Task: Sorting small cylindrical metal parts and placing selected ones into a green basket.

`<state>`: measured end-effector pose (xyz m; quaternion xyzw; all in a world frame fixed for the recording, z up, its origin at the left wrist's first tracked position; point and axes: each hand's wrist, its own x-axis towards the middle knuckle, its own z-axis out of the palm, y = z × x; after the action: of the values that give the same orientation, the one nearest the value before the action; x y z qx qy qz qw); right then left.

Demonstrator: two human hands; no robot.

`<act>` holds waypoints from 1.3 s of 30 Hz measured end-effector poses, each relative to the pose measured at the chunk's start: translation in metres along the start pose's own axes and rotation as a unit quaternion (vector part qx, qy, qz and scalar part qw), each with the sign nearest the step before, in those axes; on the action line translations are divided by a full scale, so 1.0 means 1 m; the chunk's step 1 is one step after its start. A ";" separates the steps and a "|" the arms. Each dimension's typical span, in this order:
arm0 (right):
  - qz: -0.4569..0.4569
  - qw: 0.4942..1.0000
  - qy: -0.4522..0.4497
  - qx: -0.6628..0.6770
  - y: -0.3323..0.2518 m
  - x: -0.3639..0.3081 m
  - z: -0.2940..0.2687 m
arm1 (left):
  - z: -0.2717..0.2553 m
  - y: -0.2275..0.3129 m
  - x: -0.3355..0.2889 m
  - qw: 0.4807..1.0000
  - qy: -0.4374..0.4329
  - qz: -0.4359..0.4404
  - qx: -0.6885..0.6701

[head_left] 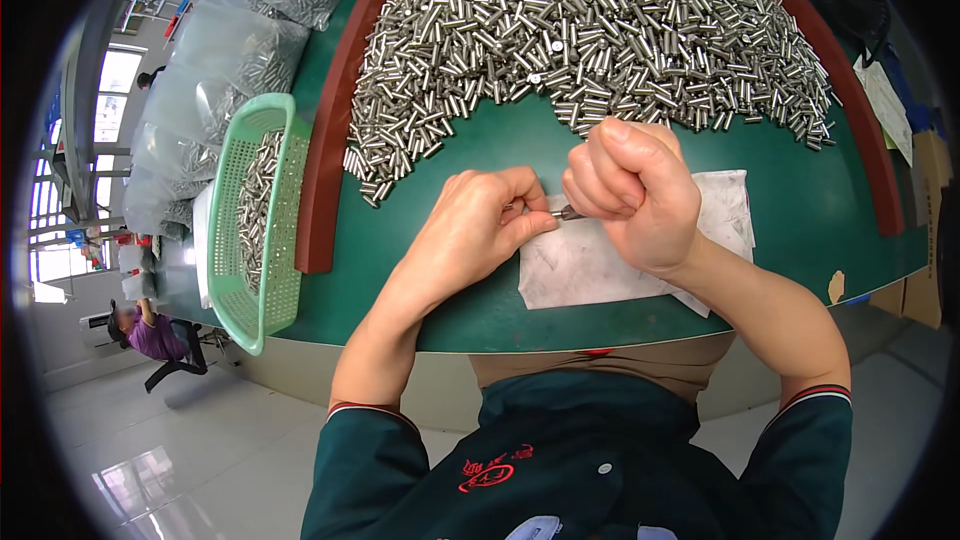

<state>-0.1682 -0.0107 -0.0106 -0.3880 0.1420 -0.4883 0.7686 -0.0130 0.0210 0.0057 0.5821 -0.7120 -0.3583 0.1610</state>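
Note:
My left hand (478, 225) is closed in a pinch, thumb against forefinger. A small metal cylinder (556, 214) is held at its fingertips, mostly hidden by them. My right hand (640, 190) is wrapped in a fist round a thin tool with a dark tip (572, 213); the rest of it is hidden in the fist, so its kind is unclear. That tip points at the cylinder and meets it or nearly so. Both hands hover over a smudged white cloth or paper sheet (590, 275). Beyond them lies a large heap of shiny metal cylinders (600, 30).
Dark red wooden rails (325, 170) border the heap on the green table (420, 325). A green plastic basket (225, 270) with more cylinders stands at the left. Behind it are filled clear plastic bags (215, 70). Cardboard (930, 230) is at the right. Another person (155, 335) sits far left.

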 end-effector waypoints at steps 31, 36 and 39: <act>0.025 0.998 -0.027 -0.052 -0.003 -0.003 -0.001 | -0.012 -0.010 0.005 0.922 -0.060 -0.049 -0.378; 0.027 0.998 -0.037 -0.033 -0.002 -0.003 0.002 | -0.015 -0.036 0.013 0.701 -0.090 -0.038 -0.706; 0.036 0.999 -0.027 -0.029 -0.003 -0.001 -0.002 | -0.019 -0.037 0.015 0.697 -0.050 -0.066 -0.713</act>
<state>-0.1718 -0.0115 -0.0094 -0.4178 0.1492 -0.4454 0.7777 0.0216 -0.0019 -0.0102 0.3201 -0.2101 -0.7966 0.4678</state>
